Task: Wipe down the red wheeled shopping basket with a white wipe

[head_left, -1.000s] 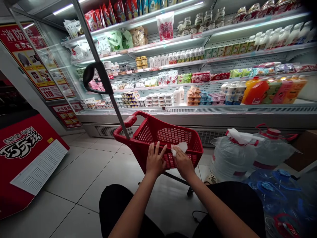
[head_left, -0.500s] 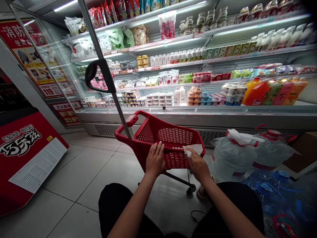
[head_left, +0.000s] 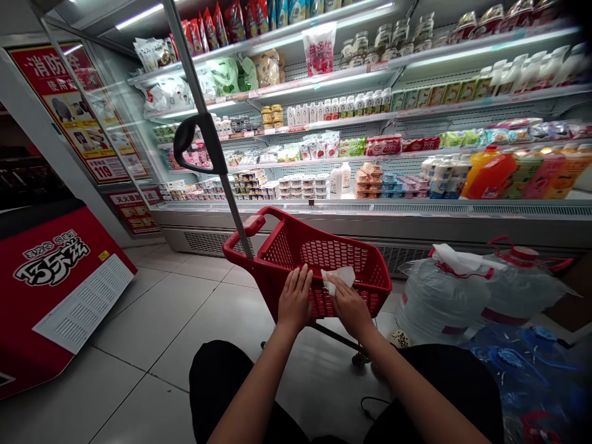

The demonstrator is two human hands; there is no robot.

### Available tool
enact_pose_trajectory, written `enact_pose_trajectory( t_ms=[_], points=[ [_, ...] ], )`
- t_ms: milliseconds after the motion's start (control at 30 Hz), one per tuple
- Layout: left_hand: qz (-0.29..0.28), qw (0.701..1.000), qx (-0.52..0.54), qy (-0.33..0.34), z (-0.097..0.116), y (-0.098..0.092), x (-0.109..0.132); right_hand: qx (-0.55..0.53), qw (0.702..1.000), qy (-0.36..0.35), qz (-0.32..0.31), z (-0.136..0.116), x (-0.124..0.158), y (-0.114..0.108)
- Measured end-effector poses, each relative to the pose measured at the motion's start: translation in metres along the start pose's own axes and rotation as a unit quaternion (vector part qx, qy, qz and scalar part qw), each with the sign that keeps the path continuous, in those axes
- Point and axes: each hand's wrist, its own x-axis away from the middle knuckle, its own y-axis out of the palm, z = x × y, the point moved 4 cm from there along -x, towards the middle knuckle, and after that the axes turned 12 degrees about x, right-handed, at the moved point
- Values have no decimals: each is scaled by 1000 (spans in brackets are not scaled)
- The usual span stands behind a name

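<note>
A small red plastic shopping cart [head_left: 333, 246] with slotted walls stands before my knees. My left hand [head_left: 295, 302] lies against its near side, fingers stretched out and their tips at the rim. On the same rim, further right, my right hand [head_left: 349, 305] presses a white wipe [head_left: 340, 279]. Its fingers are bent over the wipe, and part of the sheet spreads out beyond them. A grey pole [head_left: 237, 213] with a black loop handle [head_left: 201, 145] rises at the cart's left end.
Behind the cart runs a lit refrigerated display [head_left: 324, 209] stocked with drinks, yogurt and bags. Bagged water jugs [head_left: 444, 302] and blue-capped bottles [head_left: 522, 357] stand close on the right. A red freezer [head_left: 69, 277] is at the left, on a tiled floor [head_left: 152, 320].
My right hand has slid left along the cart's rim with the wipe, closer to my left hand. The left hand keeps its place on the cart. The view has shifted slightly.
</note>
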Motion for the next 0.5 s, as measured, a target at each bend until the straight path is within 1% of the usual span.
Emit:
enact_pose_trajectory(
  t_ms=[100,200,300,367,400,433,500],
  points=[
    [3,1000,7,-3,-2,-4,3,27,1000,16,3,36,27,-10],
    [5,1000,14,-8,0,-5,2,50,997,56,6,71,53,-19],
    [3,1000,19,-10,4,-5,1,60,993,100,11,93,69,-24],
    [1,1000,22,-12,6,-5,0,57,991,120,15,95,69,-23],
    [1,1000,22,-12,6,-4,-1,53,991,123,16,91,65,-22],
    [1,1000,22,-12,6,-4,-2,49,991,121,17,84,59,-20],
    [1,1000,20,-12,6,-5,-3,41,994,102,14,63,42,-14]
  ],
)
